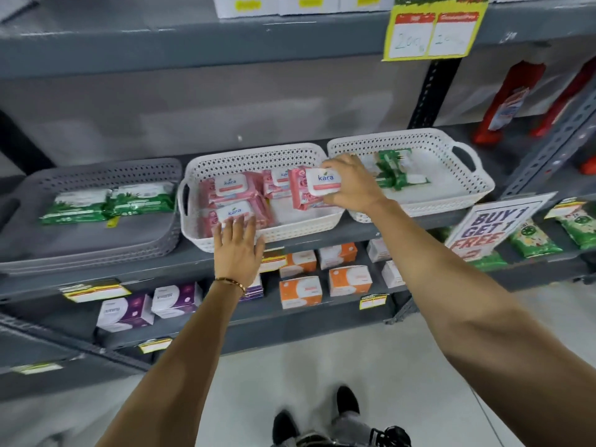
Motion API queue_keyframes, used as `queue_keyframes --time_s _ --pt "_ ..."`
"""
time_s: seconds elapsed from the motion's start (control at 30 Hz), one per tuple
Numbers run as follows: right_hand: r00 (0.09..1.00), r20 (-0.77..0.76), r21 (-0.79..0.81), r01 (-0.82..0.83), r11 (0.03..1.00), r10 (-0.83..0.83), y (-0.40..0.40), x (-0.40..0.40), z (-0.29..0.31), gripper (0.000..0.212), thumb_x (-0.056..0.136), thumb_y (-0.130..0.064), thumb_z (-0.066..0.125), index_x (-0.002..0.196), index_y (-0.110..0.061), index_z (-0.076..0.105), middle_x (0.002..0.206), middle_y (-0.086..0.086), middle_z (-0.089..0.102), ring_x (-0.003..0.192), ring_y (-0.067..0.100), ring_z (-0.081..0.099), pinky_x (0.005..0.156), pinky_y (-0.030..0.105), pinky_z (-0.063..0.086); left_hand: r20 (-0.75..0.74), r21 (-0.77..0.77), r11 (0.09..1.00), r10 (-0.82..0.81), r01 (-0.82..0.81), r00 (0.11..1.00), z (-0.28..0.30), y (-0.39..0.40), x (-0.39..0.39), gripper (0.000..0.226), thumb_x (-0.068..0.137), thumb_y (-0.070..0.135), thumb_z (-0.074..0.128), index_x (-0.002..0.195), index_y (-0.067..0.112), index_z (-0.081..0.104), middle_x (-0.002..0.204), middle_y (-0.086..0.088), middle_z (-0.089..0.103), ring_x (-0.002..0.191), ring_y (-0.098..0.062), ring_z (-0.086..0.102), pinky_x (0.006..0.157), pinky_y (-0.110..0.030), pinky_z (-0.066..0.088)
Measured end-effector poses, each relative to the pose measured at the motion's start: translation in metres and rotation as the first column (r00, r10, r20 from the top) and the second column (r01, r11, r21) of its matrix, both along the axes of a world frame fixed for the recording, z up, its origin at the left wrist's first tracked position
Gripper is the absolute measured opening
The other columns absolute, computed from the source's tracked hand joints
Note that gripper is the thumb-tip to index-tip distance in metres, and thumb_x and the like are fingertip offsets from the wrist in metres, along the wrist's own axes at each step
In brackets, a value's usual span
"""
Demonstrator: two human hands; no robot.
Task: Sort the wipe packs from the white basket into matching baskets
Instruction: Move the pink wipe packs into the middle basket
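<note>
Three baskets stand on a grey shelf. My right hand [353, 185] is shut on a pink wipe pack [314, 188], holding it over the right side of the middle white basket [258, 156]. That basket holds several pink wipe packs [230, 188]. My left hand [238, 243] rests with fingers spread on the middle basket's front rim, touching the nearest pink pack [233, 211]. The right white basket [429, 140] holds green wipe packs [395, 172]. The grey basket [96, 175] at the left holds two green packs [106, 203].
The shelf below carries orange boxes [301, 290] and purple-and-white boxes [148, 308]. A "buy 1 get 1 free" sign [493, 227] stands at the right beside green packets [532, 241]. Red bottles [509, 101] stand behind the right basket. A yellow price sign [435, 27] hangs above.
</note>
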State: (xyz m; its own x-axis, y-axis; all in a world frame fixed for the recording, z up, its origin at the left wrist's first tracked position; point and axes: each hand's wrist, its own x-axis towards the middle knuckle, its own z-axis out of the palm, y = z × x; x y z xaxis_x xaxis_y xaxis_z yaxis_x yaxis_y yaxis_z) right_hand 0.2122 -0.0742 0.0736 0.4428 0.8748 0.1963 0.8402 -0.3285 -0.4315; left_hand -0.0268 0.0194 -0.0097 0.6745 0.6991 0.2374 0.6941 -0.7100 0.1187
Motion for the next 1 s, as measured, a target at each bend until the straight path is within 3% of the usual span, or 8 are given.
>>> queue_keyframes --time_s 0.17,0.3,0.47,0.57,0.63,0.77,1.0 --pt "0.997 0.028 -0.158 -0.062 0.985 0.067 0.032 -0.025 -0.009 0.071 0.067 -0.019 0.078 0.132 -0.016 0.050 0.134 0.011 0.046 0.126 0.028 0.039 0.103 0.038 0.037 -0.028 -0.022 0.999 -0.028 0.028 0.999 0.001 0.017 -0.021 0.051 0.097 0.039 0.029 0.138 0.010 0.036 0.140 -0.019 0.044 0.131 -0.038 0.035 0.110 -0.050 0.023" --pt "0.998 0.009 -0.269 -0.059 0.961 0.064 0.049 -0.033 -0.026 0.069 0.068 -0.017 0.080 0.131 -0.019 0.052 0.146 0.011 0.038 0.136 0.028 0.030 0.109 0.038 0.032 -0.006 -0.030 0.999 -0.045 0.045 0.999 0.003 0.019 -0.026 0.067 0.090 0.047 0.009 0.138 0.010 0.038 0.140 -0.016 0.046 0.132 -0.036 0.035 0.108 -0.049 0.026" --pt "0.994 -0.102 -0.307 -0.066 0.949 0.036 0.057 -0.032 -0.037 0.070 0.073 -0.003 0.074 0.136 -0.015 0.046 0.143 0.009 0.043 0.125 0.027 0.045 0.105 0.034 0.039 0.001 -0.038 0.999 -0.019 0.019 1.000 0.002 0.017 -0.022 0.069 0.090 0.050 0.006 0.140 0.011 0.035 0.145 -0.015 0.040 0.135 -0.035 0.029 0.111 -0.050 0.018" --pt "0.980 -0.197 -0.266 -0.076 0.961 0.024 0.055 -0.024 -0.032 0.071 0.073 0.006 0.069 0.136 -0.018 0.047 0.142 0.007 0.044 0.101 0.017 0.057 0.080 0.026 0.049 -0.002 -0.030 0.999 0.024 -0.025 1.000 0.000 0.012 -0.013 0.075 0.089 0.054 0.003 0.141 0.008 0.031 0.147 -0.015 0.036 0.139 -0.034 0.023 0.115 -0.050 0.003" --pt "0.971 -0.239 -0.143 -0.016 0.990 -0.019 0.051 -0.016 -0.023 0.064 0.075 0.008 0.064 0.132 -0.017 0.050 0.142 0.006 0.045 0.094 0.013 0.056 0.073 0.022 0.046 0.004 -0.026 0.999 0.025 -0.025 1.000 0.001 0.004 -0.003 0.080 0.088 0.057 -0.002 0.141 0.007 0.030 0.148 -0.015 0.036 0.140 -0.034 0.021 0.114 -0.049 -0.004" --pt "0.937 -0.275 0.112 0.253 0.961 -0.215 0.032 0.016 -0.010 0.050 0.078 0.007 0.056 0.125 -0.011 0.057 0.133 0.008 0.056 0.120 0.023 0.053 0.101 0.028 0.040 0.023 -0.037 0.999 -0.035 0.036 0.999 0.003 -0.015 0.030 0.081 0.087 0.058 -0.004 0.141 0.008 0.031 0.148 -0.013 0.035 0.140 -0.032 0.020 0.115 -0.052 0.001" --pt "0.906 -0.171 -0.094 0.376 0.922 -0.387 -0.014 0.087 -0.028 0.050 0.082 0.007 0.054 0.126 -0.017 0.057 0.134 0.011 0.056 0.112 0.032 0.058 0.094 0.038 0.051 0.023 -0.058 0.997 -0.056 0.058 0.998 0.006 -0.040 0.100 0.068 0.093 0.053 0.016 0.143 0.008 0.024 0.150 -0.014 0.031 0.141 -0.033 0.018 0.113 -0.053 0.008"
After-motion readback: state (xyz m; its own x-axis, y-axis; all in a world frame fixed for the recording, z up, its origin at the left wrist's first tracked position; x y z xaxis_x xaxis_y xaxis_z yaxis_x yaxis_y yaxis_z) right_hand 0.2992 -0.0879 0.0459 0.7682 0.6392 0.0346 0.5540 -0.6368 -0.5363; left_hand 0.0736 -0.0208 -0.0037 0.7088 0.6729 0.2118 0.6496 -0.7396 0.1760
